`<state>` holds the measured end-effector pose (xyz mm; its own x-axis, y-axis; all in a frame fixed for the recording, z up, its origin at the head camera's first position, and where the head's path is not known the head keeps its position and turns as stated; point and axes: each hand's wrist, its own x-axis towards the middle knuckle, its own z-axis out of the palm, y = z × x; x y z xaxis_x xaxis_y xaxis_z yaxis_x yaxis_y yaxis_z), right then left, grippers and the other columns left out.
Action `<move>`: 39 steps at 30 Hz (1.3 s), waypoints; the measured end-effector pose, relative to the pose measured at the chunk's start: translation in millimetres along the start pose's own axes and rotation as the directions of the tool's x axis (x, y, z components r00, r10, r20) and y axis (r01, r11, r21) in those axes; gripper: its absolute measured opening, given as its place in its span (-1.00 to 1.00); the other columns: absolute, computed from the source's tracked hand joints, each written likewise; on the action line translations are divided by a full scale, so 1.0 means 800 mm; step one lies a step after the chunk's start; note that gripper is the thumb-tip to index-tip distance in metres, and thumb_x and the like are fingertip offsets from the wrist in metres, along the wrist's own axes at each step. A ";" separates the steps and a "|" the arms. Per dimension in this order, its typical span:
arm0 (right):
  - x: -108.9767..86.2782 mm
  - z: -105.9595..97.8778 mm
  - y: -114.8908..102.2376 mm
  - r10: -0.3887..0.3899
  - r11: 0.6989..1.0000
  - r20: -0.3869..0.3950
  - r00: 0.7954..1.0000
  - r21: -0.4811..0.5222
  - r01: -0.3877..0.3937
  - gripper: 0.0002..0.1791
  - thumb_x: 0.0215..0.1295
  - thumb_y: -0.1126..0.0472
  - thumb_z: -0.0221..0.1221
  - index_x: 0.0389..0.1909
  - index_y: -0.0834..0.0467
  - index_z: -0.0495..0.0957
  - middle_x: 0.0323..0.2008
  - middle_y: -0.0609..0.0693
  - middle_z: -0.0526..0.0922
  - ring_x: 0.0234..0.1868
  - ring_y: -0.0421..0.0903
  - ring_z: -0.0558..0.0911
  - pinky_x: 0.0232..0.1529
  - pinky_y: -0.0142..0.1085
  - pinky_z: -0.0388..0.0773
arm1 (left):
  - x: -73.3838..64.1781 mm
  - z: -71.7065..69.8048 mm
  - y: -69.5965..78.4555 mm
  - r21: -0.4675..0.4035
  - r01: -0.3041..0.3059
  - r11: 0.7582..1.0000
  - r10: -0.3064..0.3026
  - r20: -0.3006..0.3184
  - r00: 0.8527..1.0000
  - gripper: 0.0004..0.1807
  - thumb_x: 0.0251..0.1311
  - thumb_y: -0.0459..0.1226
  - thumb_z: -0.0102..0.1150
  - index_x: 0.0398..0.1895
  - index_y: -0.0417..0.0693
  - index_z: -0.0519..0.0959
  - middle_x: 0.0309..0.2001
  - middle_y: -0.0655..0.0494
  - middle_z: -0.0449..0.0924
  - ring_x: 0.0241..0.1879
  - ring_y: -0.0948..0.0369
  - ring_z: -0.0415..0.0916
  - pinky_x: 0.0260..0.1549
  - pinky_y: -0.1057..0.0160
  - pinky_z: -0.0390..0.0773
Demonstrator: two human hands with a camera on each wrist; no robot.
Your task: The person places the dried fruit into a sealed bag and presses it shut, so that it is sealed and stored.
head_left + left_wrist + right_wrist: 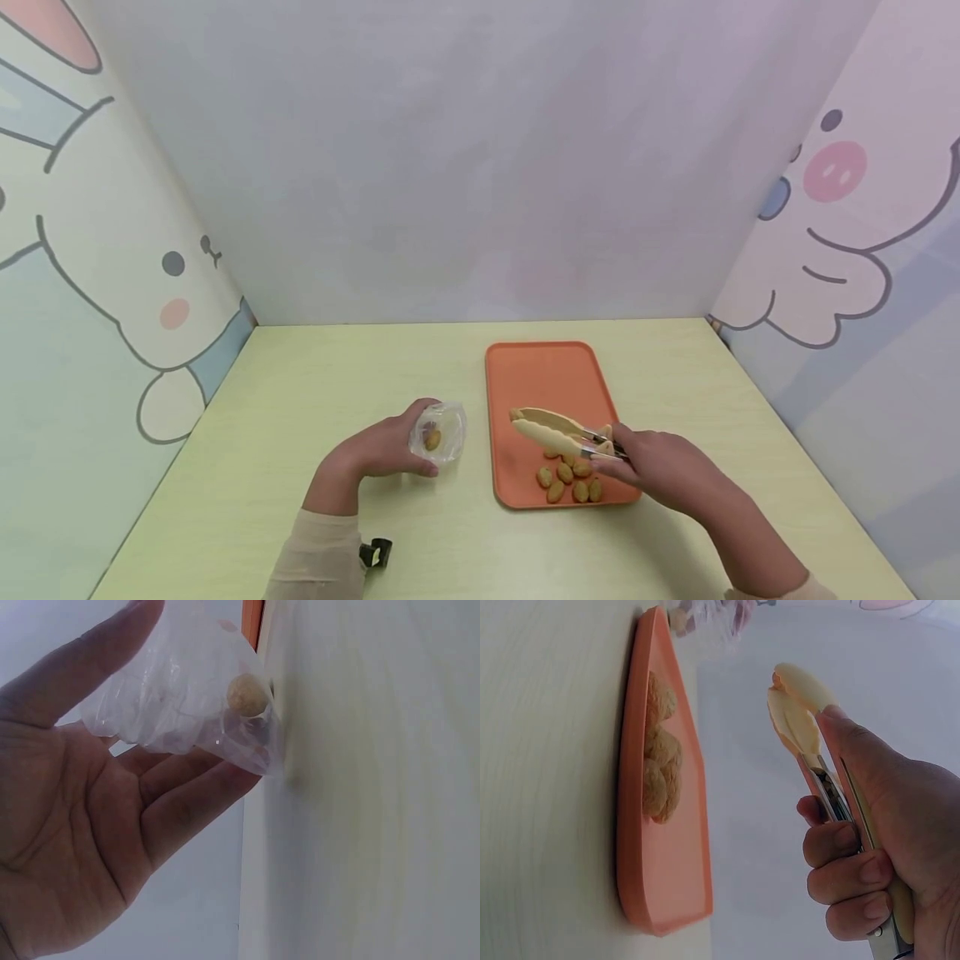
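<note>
My left hand [386,446] holds a clear plastic bag [452,425] upright on the table, thumb on one side and fingers on the other. Inside the bag, low down, lies a brown walnut-like nut [247,695]. My right hand [667,467] grips tongs [802,712] with cream scalloped tips and metal arms. Pinched at the very end of the tongs is another nut [515,414], mostly hidden in the right wrist view. The tongs hover over an orange tray [536,375], where several nuts [565,473] cluster near the front edge.
The pale wooden table [300,375] runs back to a plain grey wall [450,167]. Cartoon-printed panels [832,250] stand at both sides. A small black clip-like piece [377,552] shows beside my left sleeve.
</note>
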<state>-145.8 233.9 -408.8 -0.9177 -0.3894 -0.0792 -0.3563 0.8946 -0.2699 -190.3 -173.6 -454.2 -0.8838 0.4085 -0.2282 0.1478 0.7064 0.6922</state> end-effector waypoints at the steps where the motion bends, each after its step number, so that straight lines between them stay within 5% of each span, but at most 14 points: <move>1: 0.002 0.000 -0.003 -0.013 1.000 -0.005 1.000 0.000 0.013 -0.57 0.27 -0.41 0.03 -0.35 -0.14 0.34 -0.63 -0.30 0.35 -0.64 -0.32 0.31 -0.56 -0.36 0.26 | 0.000 0.000 0.000 0.001 0.000 1.000 0.000 -0.001 1.000 0.05 -0.14 -0.03 0.56 0.43 0.29 0.11 -0.08 0.03 0.48 -0.18 0.14 0.40 -0.18 0.07 0.40; 26: 0.049 0.002 -0.058 -0.201 0.973 -0.053 0.978 -0.129 0.193 -0.45 0.25 -0.49 -0.07 -0.30 -0.08 0.39 -0.56 -0.37 0.42 -0.69 -0.35 0.30 -0.62 -0.38 0.27 | -0.002 0.000 0.000 -0.016 -0.029 0.999 0.029 0.013 1.000 0.05 -0.13 -0.04 0.55 0.43 0.27 0.11 -0.05 0.02 0.49 -0.15 0.15 0.41 -0.14 0.04 0.42; 39: 0.067 0.000 -0.082 -0.229 0.964 -0.074 0.971 -0.153 0.216 -0.53 0.23 -0.36 0.13 -0.21 -0.04 0.47 -0.52 -0.35 0.48 -0.71 -0.30 0.30 -0.65 -0.37 0.27 | -0.002 -0.001 0.002 -0.008 -0.026 1.000 0.026 0.007 1.000 0.03 -0.12 -0.05 0.55 0.42 0.30 0.12 0.03 0.03 0.50 -0.09 0.16 0.42 -0.07 -0.03 0.44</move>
<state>-171.8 154.1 -395.5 -0.8221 -0.5666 0.0558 -0.5686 0.8122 -0.1304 -188.9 -173.6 -452.7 -0.8767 0.4305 -0.2148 0.1669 0.6909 0.7034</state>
